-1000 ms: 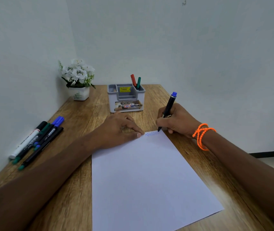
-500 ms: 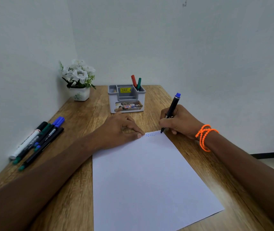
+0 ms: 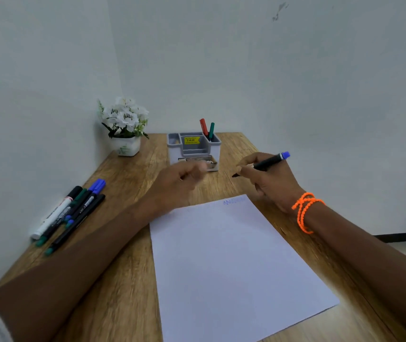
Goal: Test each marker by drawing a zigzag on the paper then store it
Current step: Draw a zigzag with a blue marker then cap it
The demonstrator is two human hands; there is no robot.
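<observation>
A wooden table (image 3: 128, 280) in a white corner, seen from above by the person seated at it. A sheet of paper (image 3: 234, 262) lies flat in the middle, with a short, faint blue zigzag (image 3: 233, 201) near its far right corner.

The right hand (image 3: 268, 183) hovers just beyond that corner, above the wood, holding a marker (image 3: 262, 164). Fingers and thumb pinch the black barrel near its tip. The tip points left and is bare, off the paper; the blue end sticks out up and to the right. An orange cord bracelet (image 3: 305, 211) circles the wrist.

The left hand (image 3: 179, 186) is raised near the far left corner of the paper, blurred; its fingers look loosely curled and appear to hold nothing, though the blur makes this uncertain.

The marker is likely light, stiff and smooth, so a pinch at mid-barrel should carry it easily. The bare tip could stain whatever it brushes.

Behind the hands stands a grey organizer (image 3: 194, 150) with a red marker (image 3: 203, 127) and a green marker (image 3: 211, 130) upright in its right compartment. Several more markers (image 3: 71, 213) lie side by side near the left wall. A pot of white flowers (image 3: 124, 127) sits in the corner.
</observation>
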